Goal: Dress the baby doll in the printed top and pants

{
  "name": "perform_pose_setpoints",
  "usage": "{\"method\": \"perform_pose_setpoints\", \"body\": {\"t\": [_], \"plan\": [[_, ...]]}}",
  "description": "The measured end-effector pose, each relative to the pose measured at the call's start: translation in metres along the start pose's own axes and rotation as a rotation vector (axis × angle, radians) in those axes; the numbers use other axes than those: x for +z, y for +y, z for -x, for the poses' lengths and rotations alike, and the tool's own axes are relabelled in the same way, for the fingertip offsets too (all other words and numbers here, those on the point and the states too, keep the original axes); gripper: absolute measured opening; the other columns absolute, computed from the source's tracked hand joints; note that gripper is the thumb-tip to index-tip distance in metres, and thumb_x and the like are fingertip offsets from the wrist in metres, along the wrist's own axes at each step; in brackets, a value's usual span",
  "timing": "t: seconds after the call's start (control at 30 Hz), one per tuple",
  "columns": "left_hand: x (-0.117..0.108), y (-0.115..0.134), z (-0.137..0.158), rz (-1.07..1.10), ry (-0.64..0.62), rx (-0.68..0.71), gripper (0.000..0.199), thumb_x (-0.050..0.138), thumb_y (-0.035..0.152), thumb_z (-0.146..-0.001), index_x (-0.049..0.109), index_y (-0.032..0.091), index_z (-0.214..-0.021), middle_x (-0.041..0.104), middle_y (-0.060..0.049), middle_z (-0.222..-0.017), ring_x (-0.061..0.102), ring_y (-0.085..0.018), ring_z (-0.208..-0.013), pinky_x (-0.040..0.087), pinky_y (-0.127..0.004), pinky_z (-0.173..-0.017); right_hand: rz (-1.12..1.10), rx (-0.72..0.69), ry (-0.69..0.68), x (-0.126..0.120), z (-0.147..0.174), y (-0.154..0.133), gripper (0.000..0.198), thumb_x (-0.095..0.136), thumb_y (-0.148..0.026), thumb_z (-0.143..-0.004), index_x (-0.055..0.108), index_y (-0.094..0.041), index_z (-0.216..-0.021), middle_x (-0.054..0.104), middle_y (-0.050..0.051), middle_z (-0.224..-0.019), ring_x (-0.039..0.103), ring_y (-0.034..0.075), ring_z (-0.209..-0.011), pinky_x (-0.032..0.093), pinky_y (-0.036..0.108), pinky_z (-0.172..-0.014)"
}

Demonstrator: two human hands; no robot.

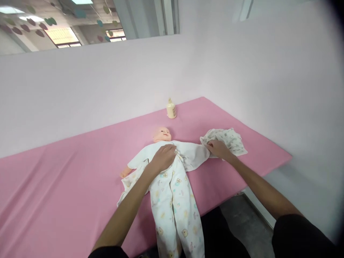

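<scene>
A baby doll (162, 134) lies on its back, its head toward the wall, in a white baby shirt (192, 152). Printed baby pants (174, 204) stretch from its middle down over the table's front edge. My left hand (164, 157) is on the doll's chest, fingers bent and closed on the shirt front; the fingertips are partly hidden. Out at the end of the stretched sleeve, my right hand (219, 149) pinches the cuff, beside a crumpled printed cloth (233, 139). The doll's bare hand (125, 172) sticks out on the left, by a patterned fabric flap (129, 184).
A cream pump bottle (171, 109) stands behind the doll's head, near the wall (94, 86). Pink sheeting (67, 179) covers the table, with creases at the left. The table's right corner (288, 157) juts out above the grey floor (242, 218).
</scene>
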State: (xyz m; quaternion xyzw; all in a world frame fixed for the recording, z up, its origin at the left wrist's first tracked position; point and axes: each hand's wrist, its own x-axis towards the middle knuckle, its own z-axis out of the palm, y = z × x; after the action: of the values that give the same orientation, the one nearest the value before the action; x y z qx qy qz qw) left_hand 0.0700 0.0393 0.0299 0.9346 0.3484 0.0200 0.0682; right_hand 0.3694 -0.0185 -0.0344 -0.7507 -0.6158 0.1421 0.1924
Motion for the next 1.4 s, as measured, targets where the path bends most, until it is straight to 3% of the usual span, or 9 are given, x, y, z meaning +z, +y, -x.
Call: {"method": "perform_pose_setpoints", "body": {"t": [0.1, 0.27, 0.37, 0.67, 0.83, 1.0, 1.1, 1.3, 1.4], "plan": [[0.006, 0.007, -0.021, -0.070, -0.067, 0.010, 0.036, 0.038, 0.023, -0.098, 0.059, 0.009, -0.124, 0.055, -0.019, -0.138, 0.047, -0.030, -0.133, 0.034, -0.044, -0.113, 0.020, 0.046, -0.068, 0.001, -0.005, -0.011, 0.043, 0.048, -0.046, -0.090, 0.039, -0.020, -0.057, 0.054, 0.001, -0.060, 0.048, 0.015, -0.057, 0.027, 0.028, -0.056], [0.011, 0.010, -0.024, -0.121, -0.092, -0.029, 0.039, 0.040, 0.026, -0.098, 0.055, 0.009, -0.130, 0.050, -0.019, -0.144, 0.044, -0.029, -0.137, 0.033, -0.044, -0.114, -0.076, 0.142, -0.177, 0.004, -0.019, -0.018, 0.046, 0.052, -0.055, -0.087, 0.041, -0.021, -0.058, 0.050, 0.000, -0.056, 0.046, 0.015, -0.054, 0.030, 0.028, -0.056], [0.013, 0.005, -0.021, -0.111, -0.082, -0.037, 0.044, 0.039, 0.028, -0.099, 0.052, 0.008, -0.136, 0.043, -0.020, -0.150, 0.037, -0.030, -0.142, 0.031, -0.045, -0.117, -0.155, 0.159, -0.165, 0.004, -0.022, -0.014, 0.042, 0.054, -0.049, -0.085, 0.038, -0.021, -0.058, 0.044, -0.002, -0.052, 0.043, 0.013, -0.051, 0.029, 0.027, -0.054], [0.016, 0.000, -0.017, -0.032, -0.043, -0.053, 0.046, 0.039, 0.032, -0.099, 0.052, 0.011, -0.138, 0.042, -0.017, -0.152, 0.035, -0.028, -0.145, 0.029, -0.045, -0.119, -0.277, 0.124, -0.066, 0.007, -0.016, 0.001, 0.034, 0.052, -0.035, -0.083, 0.034, -0.021, -0.058, 0.040, -0.004, -0.055, 0.037, 0.011, -0.052, 0.027, 0.026, -0.052], [0.018, -0.002, -0.016, -0.030, -0.021, -0.035, 0.047, 0.035, 0.033, -0.100, 0.049, 0.012, -0.140, 0.041, -0.017, -0.152, 0.035, -0.029, -0.144, 0.030, -0.047, -0.118, -0.278, 0.214, -0.134, 0.004, -0.020, -0.010, 0.042, 0.060, -0.041, -0.077, 0.029, -0.022, -0.055, 0.032, -0.005, -0.050, 0.032, 0.011, -0.048, 0.023, 0.027, -0.051], [0.018, -0.003, -0.014, -0.073, -0.044, -0.048, 0.050, 0.033, 0.032, -0.100, 0.044, 0.011, -0.144, 0.038, -0.017, -0.155, 0.033, -0.028, -0.145, 0.029, -0.044, -0.119, -0.288, 0.187, -0.171, 0.007, -0.023, -0.015, 0.037, 0.057, -0.030, -0.077, 0.027, -0.022, -0.056, 0.029, -0.006, -0.050, 0.030, 0.010, -0.047, 0.022, 0.027, -0.051], [0.018, -0.004, -0.013, -0.059, -0.025, -0.036, 0.050, 0.033, 0.030, -0.099, 0.044, 0.011, -0.144, 0.040, -0.016, -0.154, 0.034, -0.027, -0.145, 0.029, -0.043, -0.119, -0.322, 0.161, -0.119, -0.002, -0.021, -0.004, 0.030, 0.052, -0.027, -0.080, 0.032, -0.022, -0.058, 0.036, -0.005, -0.052, 0.036, 0.010, -0.048, 0.026, 0.026, -0.050], [0.018, -0.010, -0.010, -0.002, -0.025, -0.038, 0.047, 0.037, 0.030, -0.098, 0.048, 0.015, -0.141, 0.042, -0.013, -0.153, 0.038, -0.027, -0.143, 0.031, -0.044, -0.118, -0.338, 0.144, 0.184, -0.040, -0.030, 0.027, 0.018, 0.051, -0.028, -0.079, 0.047, -0.021, -0.064, 0.054, -0.002, -0.057, 0.048, 0.013, -0.054, 0.034, 0.026, -0.054], [0.015, -0.010, -0.008, -0.008, -0.034, -0.017, 0.047, 0.035, 0.029, -0.098, 0.048, 0.015, -0.140, 0.043, -0.012, -0.153, 0.038, -0.026, -0.143, 0.030, -0.042, -0.118, -0.338, 0.169, 0.300, -0.043, -0.038, 0.030, 0.015, 0.050, -0.028, -0.078, 0.049, -0.021, -0.065, 0.054, -0.001, -0.058, 0.049, 0.014, -0.057, 0.034, 0.027, -0.055]]}}
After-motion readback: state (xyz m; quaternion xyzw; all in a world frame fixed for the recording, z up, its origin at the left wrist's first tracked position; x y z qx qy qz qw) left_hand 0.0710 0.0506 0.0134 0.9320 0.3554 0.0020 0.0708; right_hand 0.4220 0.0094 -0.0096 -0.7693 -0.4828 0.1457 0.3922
